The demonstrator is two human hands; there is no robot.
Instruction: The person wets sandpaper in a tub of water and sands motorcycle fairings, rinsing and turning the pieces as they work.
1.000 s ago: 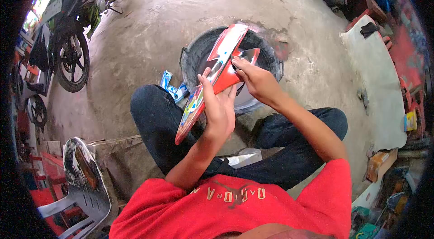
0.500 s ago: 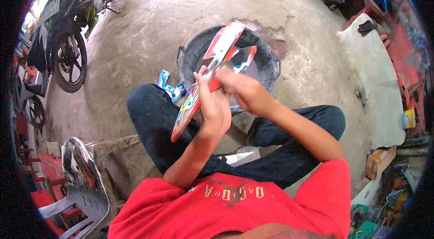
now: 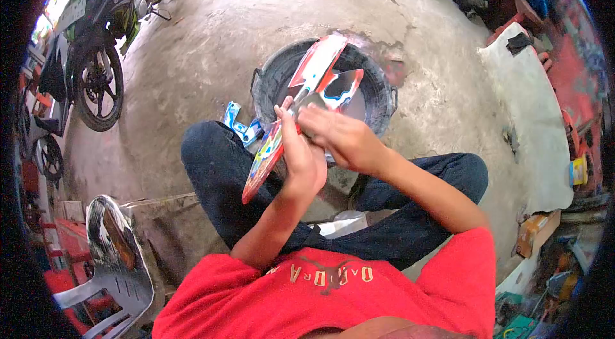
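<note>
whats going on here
Someone seated at a tub is working on a painted panel. The left hand holds it slanted, partly over the tub; the right hand presses a dark thing, too blurred to name, against it. A blue-and-white part lies by the left knee.

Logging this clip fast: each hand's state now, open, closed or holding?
Left hand: holding the painted panel.
Right hand: fingers over a dark pad at the panel; whether closed cannot be told.
</note>
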